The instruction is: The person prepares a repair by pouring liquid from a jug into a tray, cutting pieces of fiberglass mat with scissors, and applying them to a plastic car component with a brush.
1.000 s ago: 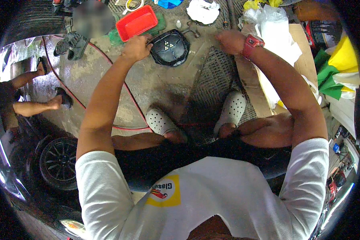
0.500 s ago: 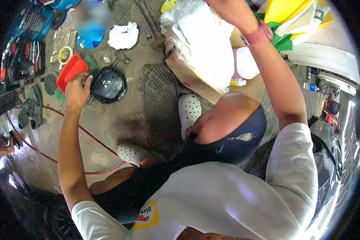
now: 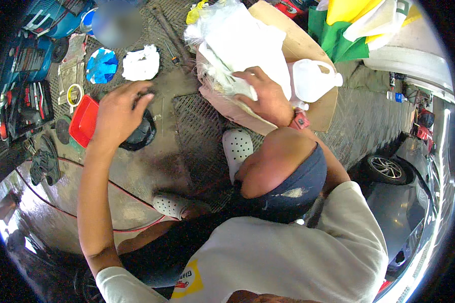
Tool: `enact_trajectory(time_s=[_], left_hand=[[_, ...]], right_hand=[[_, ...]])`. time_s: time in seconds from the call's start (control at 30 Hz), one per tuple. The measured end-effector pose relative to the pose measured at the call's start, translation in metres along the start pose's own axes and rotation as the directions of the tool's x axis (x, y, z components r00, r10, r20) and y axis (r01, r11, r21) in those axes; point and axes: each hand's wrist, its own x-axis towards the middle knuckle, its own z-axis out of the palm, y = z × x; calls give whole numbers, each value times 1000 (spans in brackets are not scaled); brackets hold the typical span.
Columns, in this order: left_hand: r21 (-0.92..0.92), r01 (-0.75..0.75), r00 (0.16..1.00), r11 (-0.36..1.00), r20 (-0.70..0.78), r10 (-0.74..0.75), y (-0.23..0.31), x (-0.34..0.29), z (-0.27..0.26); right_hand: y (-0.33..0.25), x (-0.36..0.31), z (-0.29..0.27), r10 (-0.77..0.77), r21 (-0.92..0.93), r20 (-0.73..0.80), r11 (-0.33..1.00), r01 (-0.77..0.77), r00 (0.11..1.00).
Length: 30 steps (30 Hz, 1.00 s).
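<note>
My left hand (image 3: 119, 113) hovers above a black bowl (image 3: 141, 136) on the floor, hiding much of it. Its thumb and fingers are bent and apart, with nothing visible held between them. Beside that hand lies a red plastic tray (image 3: 81, 131). My right hand (image 3: 269, 100) reaches over a cardboard box (image 3: 301, 38), fingers spread around crumpled whitish material (image 3: 227, 85); no closed grip shows. White plastic sheeting (image 3: 250, 38) fills much of the box. A white jug (image 3: 311, 81) stands at its right side.
Crumpled white material (image 3: 140, 63), a blue-and-white round thing (image 3: 102, 65) and a tape roll (image 3: 75, 94) lie at the far left, near tool cases (image 3: 28, 63). A red hose (image 3: 119, 187) crosses the floor. Dark shoes (image 3: 46, 159) lie left; a grey car (image 3: 402, 194) stands right.
My right hand has come down from the top edge to the box. My left hand has left the red tray's edge and moved right and up, over the black bowl. The view has shifted.
</note>
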Motion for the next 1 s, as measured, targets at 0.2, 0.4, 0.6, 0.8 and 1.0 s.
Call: enact_trajectory(time_s=[0.2, 0.4, 0.6, 0.8, 1.0], left_hand=[[-87, -242, 968, 966, 51, 247, 73, 61, 54], [-132, -88, 991, 987, 85, 100, 120, 62, 121], [-155, -17, 1000, 988, 16, 20, 126, 60, 150], [-43, -132, 990, 990, -62, 130, 128, 68, 152], [29, -263, 962, 964, -75, 264, 144, 80, 142]], right_hand=[[74, 0, 6, 173, 17, -85, 985, -172, 981], [79, 9, -12, 331, 47, -184, 943, -328, 925], [81, -1, -12, 340, 106, -231, 940, -324, 911], [37, -40, 11, 82, 189, -131, 980, -57, 988], [41, -59, 14, 244, 269, -165, 943, -195, 956]])
